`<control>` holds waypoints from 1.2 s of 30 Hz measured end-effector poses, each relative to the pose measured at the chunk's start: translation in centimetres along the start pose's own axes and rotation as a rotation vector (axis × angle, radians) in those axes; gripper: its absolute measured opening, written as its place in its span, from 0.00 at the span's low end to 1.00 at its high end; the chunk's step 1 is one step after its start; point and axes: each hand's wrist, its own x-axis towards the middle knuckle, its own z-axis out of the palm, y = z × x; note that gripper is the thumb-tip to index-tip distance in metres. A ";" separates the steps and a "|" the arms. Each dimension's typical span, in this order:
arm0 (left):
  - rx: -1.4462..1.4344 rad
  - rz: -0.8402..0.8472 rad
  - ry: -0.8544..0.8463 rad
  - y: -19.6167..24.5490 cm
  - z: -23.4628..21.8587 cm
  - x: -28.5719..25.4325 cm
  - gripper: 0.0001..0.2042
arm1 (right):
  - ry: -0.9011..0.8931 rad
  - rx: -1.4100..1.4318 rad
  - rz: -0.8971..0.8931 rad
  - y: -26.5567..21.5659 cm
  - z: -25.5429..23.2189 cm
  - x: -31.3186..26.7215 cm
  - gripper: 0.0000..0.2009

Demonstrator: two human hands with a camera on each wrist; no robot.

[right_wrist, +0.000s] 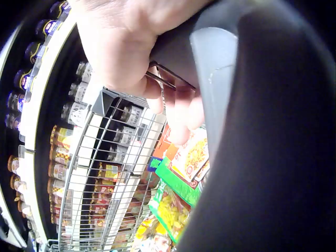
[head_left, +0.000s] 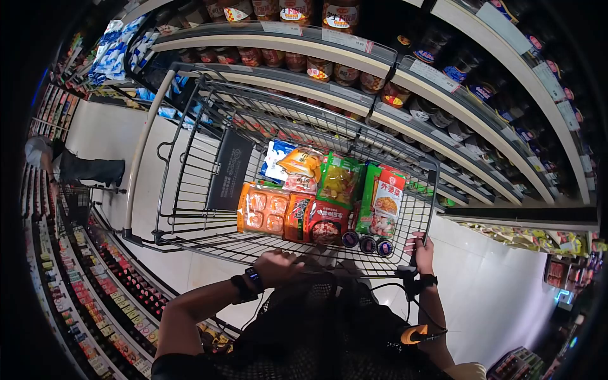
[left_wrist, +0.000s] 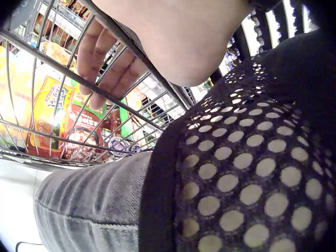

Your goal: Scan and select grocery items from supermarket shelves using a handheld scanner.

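A metal wire shopping cart [head_left: 434, 190] stands across the front of my body. My left hand [head_left: 277, 268] holds the near side rim, its fingers [left_wrist: 97, 50] hooked over into the basket. At the cart's right end, my right hand [head_left: 425, 253] grips the corner of the frame, fingers [right_wrist: 178, 118] curled round to the inside. Inside lie a tray pack of orange-pink food [head_left: 263, 212], a red food bag [head_left: 326, 221], a green bag of yellow pieces [head_left: 340, 180], an orange-white bag [head_left: 301, 168], a red-white packet [head_left: 387, 196] and three dark-lidded jars [head_left: 367, 244].
Shelves of jars [head_left: 320, 68] run close along the cart's far side. The cart's push handle [head_left: 147, 145] is at its left end. In the aisle to the left, a person [head_left: 88, 171] stands by another cart. More stocked shelves [head_left: 95, 285] line the lower left; pale floor tiles [head_left: 475, 272] extend right.
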 end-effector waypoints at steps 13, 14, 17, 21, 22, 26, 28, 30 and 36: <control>-0.236 -0.472 -0.158 -0.3 1.5 -0.6 0.13 | -0.001 0.019 -0.006 2.6 1.2 -0.4 0.10; -0.235 -0.472 -0.160 -0.3 1.8 -0.8 0.13 | -0.007 0.011 -0.003 2.9 1.3 -0.4 0.10; -0.159 -0.421 0.019 -0.3 2.5 -1.4 0.10 | -0.018 -0.002 -0.009 3.6 1.7 -0.7 0.10; -0.055 -0.340 0.204 0.0 3.6 -1.6 0.08 | -0.019 0.001 -0.029 4.2 1.6 -1.1 0.10; -0.058 -0.353 0.179 -0.4 3.7 -1.8 0.09 | -0.011 -0.003 -0.019 4.4 1.9 -1.3 0.10; 0.000 -0.335 0.189 -1.1 4.5 -2.7 0.11 | -0.006 0.027 -0.013 5.4 2.5 -2.1 0.10; 0.008 -0.325 0.191 -1.1 4.4 -2.9 0.12 | -0.005 0.047 -0.012 6.0 2.7 -2.2 0.10; 0.015 -0.315 0.191 -1.7 4.3 -3.2 0.13 | 0.000 0.036 -0.007 6.2 3.2 -2.5 0.10; 0.046 -0.299 0.222 -2.9 5.1 -4.1 0.12 | 0.038 0.019 -0.012 7.0 4.7 -3.1 0.08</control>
